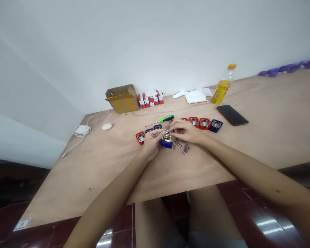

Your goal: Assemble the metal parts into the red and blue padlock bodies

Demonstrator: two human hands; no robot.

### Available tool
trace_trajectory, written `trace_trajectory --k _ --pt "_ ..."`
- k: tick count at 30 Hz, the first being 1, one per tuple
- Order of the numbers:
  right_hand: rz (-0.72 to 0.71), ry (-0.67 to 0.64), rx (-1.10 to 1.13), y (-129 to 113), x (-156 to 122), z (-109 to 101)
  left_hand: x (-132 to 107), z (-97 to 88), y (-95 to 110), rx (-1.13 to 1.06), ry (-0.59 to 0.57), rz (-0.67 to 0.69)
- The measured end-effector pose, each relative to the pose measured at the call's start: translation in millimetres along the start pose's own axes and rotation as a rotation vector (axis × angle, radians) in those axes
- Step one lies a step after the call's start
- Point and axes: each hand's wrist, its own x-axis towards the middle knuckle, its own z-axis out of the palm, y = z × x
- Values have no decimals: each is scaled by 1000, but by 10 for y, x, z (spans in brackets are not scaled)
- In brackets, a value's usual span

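Observation:
A small dark blue plastic piece with a shiny metal frame [166, 142] is held up in my left hand [152, 144], its fingers closed round the left side. My right hand [184, 131] is closed in a pinch at the metal fittings on top of that piece; what sits between its fingertips is too small to tell. On the table below my right hand lie loose metal parts [186, 149] in small groups. Just behind my left hand are a red piece with metal fittings [140, 137] and blue ones [157, 127], partly covered by the hand.
A green-and-black screwdriver [166, 119] lies behind my hands. To the right are red pieces [204, 123], a blue piece [216, 125], a phone [232, 114] and a bottle [223, 86]. Along the wall stand a cardboard box [124, 103], small red-white boxes [151, 100] and papers [196, 96]. A white cable [82, 131] lies left.

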Motion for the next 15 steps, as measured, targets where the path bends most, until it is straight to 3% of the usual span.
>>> trace_trajectory --k 15 --pt "-34 43 -9 -60 11 35 22 -50 4 -21 -31 -35"
